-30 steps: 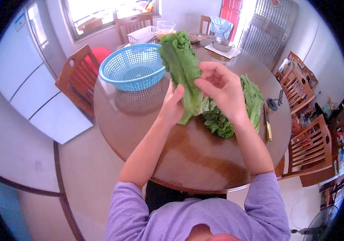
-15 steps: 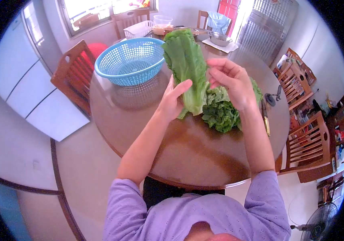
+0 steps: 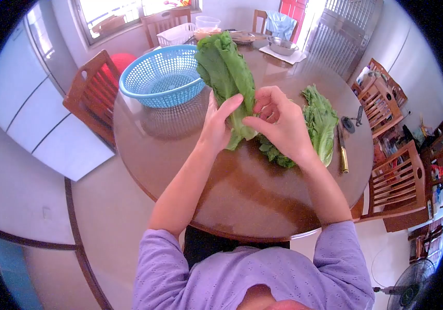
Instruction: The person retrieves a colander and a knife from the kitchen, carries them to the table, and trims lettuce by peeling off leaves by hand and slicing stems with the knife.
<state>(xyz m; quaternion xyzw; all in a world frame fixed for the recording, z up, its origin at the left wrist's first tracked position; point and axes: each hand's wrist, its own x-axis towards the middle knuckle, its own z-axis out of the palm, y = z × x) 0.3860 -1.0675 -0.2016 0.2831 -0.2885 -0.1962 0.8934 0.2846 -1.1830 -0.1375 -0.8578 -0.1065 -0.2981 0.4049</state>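
Note:
A long green head of lettuce (image 3: 226, 67) is held upright over the table, tilted slightly left. My left hand (image 3: 219, 124) wraps its lower part, thumb across the front. My right hand (image 3: 281, 124) is at the lettuce's right side, fingers curled and thumb against the lower stalk, seemingly pinching a leaf edge; the exact grip is partly hidden. Beneath and beyond my right wrist lie a dark leafy bunch of greens (image 3: 278, 156), partly covered by the hand, and another lettuce (image 3: 320, 126).
A blue plastic basket (image 3: 162, 95) stands at the table's left. A knife (image 3: 343, 152) and a black stand (image 3: 348, 124) lie at the right. Toward the back are a white basket (image 3: 176, 34) and a metal bowl (image 3: 282, 46). Wooden chairs (image 3: 97, 93) surround the round table (image 3: 252, 206).
My right hand has moved left and down, from just beside the lettuce to contact with its lower right side. The lettuce and my left hand have shifted slightly left, uncovering the other lettuce.

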